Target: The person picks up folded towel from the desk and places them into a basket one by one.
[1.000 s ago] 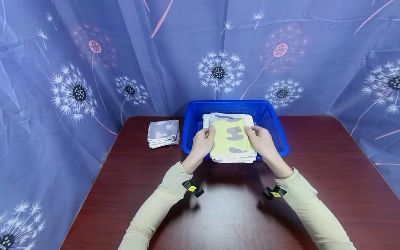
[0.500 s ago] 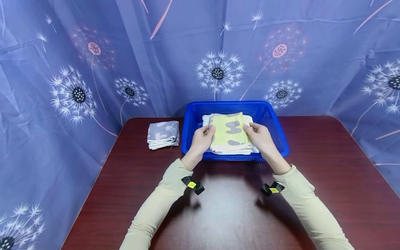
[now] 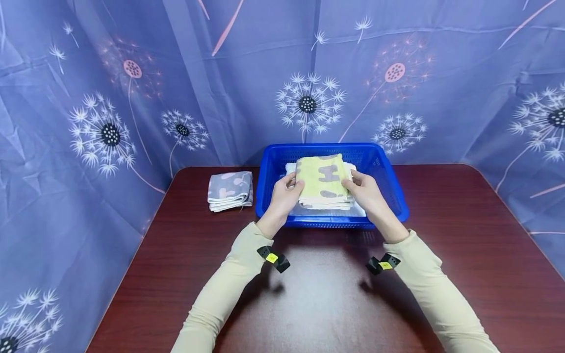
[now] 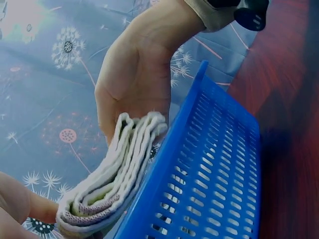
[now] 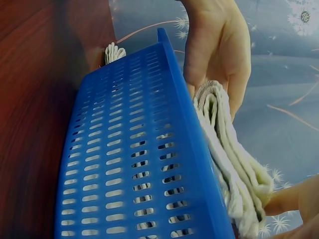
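- I see the left hand [image 3: 283, 201] gripping the nine o'clock edge of a folded yellow towel [image 3: 314, 177], thumb on top.
- The right hand [image 3: 367, 198] pinches the same towel at three o'clock; the towel sits within the basket's outline, but I can't tell whether it touches what lies beneath.
- The towel is soft and squarish, with grey patches and thick, pale, layered folds.
- White cloth [image 3: 290, 168] shows under it, inside the basket.
- The basket [image 3: 331, 220] is smooth blue plastic, rectangular and flared, its walls pierced by oblong slots.
- At the basket's nine o'clock, just beside it, I have a grey-and-pink folded towel [image 3: 229, 186], white-edged.
- The table [image 3: 309, 304] is glossy, red-brown and wood-grained, glaring at the basket's six o'clock.
- Beyond, at twelve, hangs a creased blue curtain [image 3: 247, 73] printed with dandelions.
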A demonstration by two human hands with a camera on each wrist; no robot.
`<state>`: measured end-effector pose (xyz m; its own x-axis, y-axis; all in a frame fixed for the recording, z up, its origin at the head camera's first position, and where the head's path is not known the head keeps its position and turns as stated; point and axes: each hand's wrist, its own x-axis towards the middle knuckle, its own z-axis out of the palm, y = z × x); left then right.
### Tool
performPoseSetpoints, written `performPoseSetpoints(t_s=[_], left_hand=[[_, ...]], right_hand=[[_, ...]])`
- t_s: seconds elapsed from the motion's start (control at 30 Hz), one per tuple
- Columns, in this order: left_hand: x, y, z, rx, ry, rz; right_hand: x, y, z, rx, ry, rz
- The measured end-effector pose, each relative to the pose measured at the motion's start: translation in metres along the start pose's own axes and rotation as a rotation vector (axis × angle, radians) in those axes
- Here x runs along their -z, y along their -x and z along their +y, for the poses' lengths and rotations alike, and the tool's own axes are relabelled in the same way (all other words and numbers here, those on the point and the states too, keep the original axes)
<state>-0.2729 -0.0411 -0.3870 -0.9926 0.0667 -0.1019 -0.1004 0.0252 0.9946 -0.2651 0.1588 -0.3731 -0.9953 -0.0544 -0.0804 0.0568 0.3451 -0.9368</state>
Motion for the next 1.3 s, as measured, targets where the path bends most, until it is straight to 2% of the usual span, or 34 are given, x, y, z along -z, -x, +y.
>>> performPoseSetpoints(t_s=[0.2,0.47,0.87,1.13,1.3], left_hand=[[-0.001,-0.005,-0.002,0.003,0.079,-0.019],[-0.002,-0.011,-0.006,0.006,0.106,-0.019],[-0.002,-0.016,-0.005,0.015,-0.038,-0.114],[-0.005,-0.020,0.003,0.021,-0.069,-0.094],[-0.005,-0.023,0.001,0.046,-0.108,-0.075]], right_hand=[[-0.002,-0.004,0.000,0.007,0.007,-0.012],[-0.005,-0.009,0.004,-0.017,0.015,-0.005],[-0.006,-0.011,0.007,-0.025,0.009,-0.023],[-0.005,-0.013,0.006,-0.010,-0.042,0.000],[-0.004,-0.015,0.009,-0.017,-0.061,0.009]])
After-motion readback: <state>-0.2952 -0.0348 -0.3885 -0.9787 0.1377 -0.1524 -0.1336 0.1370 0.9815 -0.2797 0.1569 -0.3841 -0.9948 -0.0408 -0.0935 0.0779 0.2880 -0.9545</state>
